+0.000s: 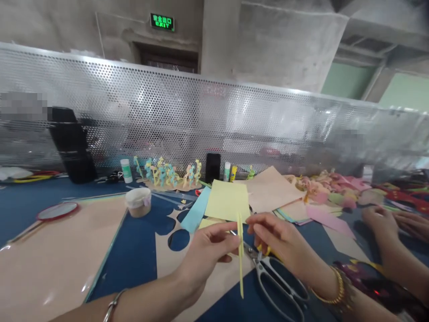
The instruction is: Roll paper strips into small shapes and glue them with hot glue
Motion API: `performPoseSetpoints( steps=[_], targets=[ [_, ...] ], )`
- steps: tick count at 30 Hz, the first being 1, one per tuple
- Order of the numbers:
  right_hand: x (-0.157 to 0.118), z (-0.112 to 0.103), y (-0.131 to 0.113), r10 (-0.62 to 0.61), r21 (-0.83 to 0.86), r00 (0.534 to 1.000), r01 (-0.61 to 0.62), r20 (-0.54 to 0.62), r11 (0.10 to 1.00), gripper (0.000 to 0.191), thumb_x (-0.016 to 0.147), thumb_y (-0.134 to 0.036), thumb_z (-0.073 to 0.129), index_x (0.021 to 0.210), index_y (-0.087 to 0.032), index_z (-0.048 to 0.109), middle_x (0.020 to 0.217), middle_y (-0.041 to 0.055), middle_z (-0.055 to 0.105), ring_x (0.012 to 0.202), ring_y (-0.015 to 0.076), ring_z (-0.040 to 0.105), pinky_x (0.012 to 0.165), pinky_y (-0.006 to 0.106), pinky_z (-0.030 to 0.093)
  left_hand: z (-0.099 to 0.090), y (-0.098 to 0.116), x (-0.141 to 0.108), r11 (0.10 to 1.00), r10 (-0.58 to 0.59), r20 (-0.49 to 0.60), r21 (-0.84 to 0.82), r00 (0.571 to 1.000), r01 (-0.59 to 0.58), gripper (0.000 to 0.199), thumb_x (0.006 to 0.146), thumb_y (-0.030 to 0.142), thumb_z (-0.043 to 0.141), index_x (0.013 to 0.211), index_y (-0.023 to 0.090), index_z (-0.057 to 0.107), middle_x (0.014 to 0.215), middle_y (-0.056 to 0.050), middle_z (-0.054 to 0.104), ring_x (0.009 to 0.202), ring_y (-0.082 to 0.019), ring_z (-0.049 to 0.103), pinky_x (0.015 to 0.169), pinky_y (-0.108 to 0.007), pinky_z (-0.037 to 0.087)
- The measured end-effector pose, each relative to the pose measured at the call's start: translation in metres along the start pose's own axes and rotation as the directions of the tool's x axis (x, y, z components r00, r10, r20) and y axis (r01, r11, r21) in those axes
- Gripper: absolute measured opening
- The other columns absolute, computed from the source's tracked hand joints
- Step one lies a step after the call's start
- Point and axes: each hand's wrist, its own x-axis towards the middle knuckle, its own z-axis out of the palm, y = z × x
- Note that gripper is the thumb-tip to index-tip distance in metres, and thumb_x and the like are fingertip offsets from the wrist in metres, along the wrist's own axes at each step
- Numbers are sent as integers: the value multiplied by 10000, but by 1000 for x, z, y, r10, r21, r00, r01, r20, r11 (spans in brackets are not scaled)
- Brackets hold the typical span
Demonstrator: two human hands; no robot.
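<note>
My left hand (214, 246) pinches a narrow piece of yellow paper (241, 264) between thumb and fingers; it hangs upright, seen nearly edge-on. Just right of it, my right hand (283, 241) has its thumb and forefinger close to the paper, apart from it. Its lower fingers are curled around the yellow handle (267, 249) of what looks like scissors, mostly hidden by the hand. Beneath lies a large pair of grey-handled scissors (276, 284). Behind my hands rest a yellow sheet (228, 199), a blue sheet (197, 209) and a beige sheet with cut-out holes (167, 261).
Left are a red-rimmed round tool (57, 211), a stack of sheets (77, 246), a tub (138, 202) and a black bottle (73, 147). Paper decorations (167, 174), a phone (213, 167) and glue sticks (126, 171) line the perforated screen (167, 112). Another person's hands (380, 223) are at right.
</note>
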Motion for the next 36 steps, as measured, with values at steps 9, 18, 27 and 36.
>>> performPoseSetpoints(
  steps=[9, 18, 27, 36],
  targets=[
    [-14, 31, 19, 224, 635, 964, -262, 141, 727, 255, 761, -386, 727, 808, -136, 721, 651, 11, 613, 603, 96, 542, 590, 218, 448, 2, -20, -9, 987, -51, 207, -142, 977, 82, 358, 651, 290, 818, 822, 180, 523, 608, 31, 639, 617, -114, 617, 591, -210, 432],
    [-23, 34, 23, 226, 716, 938, -346, 262, 607, 202, 771, -346, 732, 789, -146, 744, 657, 11, 618, 603, 82, 534, 583, 194, 433, 3, -25, -16, 973, -148, 216, -142, 965, 181, 330, 704, 213, 777, 837, 184, 476, 629, 27, 632, 691, -146, 655, 588, -202, 427],
    [-23, 34, 25, 210, 666, 948, -317, 239, 675, 193, 788, -351, 712, 788, -160, 739, 679, 6, 596, 623, 93, 503, 607, 222, 413, 2, -25, -13, 964, -202, 208, -131, 957, 232, 333, 700, 195, 767, 833, 185, 462, 654, 15, 655, 670, -124, 634, 587, -197, 418],
    [-24, 30, 31, 139, 523, 975, -209, 171, 826, 156, 847, -317, 653, 794, -174, 691, 723, -4, 577, 678, 99, 491, 639, 225, 402, 2, -24, -12, 964, -248, 180, -46, 952, 260, 324, 692, 235, 768, 836, 202, 480, 635, 55, 591, 654, -118, 623, 549, -186, 389]
  ],
)
